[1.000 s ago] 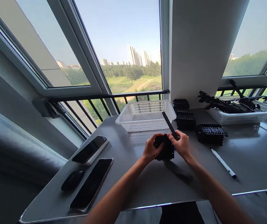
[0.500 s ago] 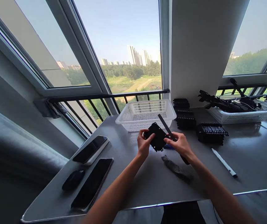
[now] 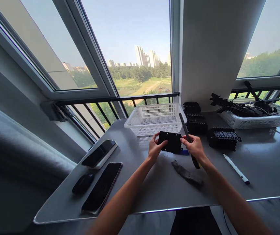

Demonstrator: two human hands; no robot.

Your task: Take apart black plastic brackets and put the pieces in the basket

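My left hand (image 3: 155, 147) grips the left side of a thin black plastic plate (image 3: 170, 142) with small tabs along its edges, its thumb lying on the face. In my right hand (image 3: 193, 145) is a dark flat file (image 3: 183, 123), its blade pointing up and its black handle with a yellow end low in the palm. The right fingertips also meet the plate's right edge. Behind the plate, a blue object (image 3: 184, 152) is partly hidden on the table. A crumpled dark grey strip (image 3: 186, 174) lies below the hands.
A white plastic basket (image 3: 132, 125) stands behind the hands. Stacked black plastic parts (image 3: 196, 123) and another stack (image 3: 223, 138) sit right of it. Further right, a basket (image 3: 249, 122) carries black gear and cables. A white pen (image 3: 236, 169), two phones (image 3: 99, 153) and a mouse (image 3: 83, 183) lie around.
The plate has turned from a slanted position to nearly level between my hands. The file has swung more upright, and its handle end now shows below my right hand.
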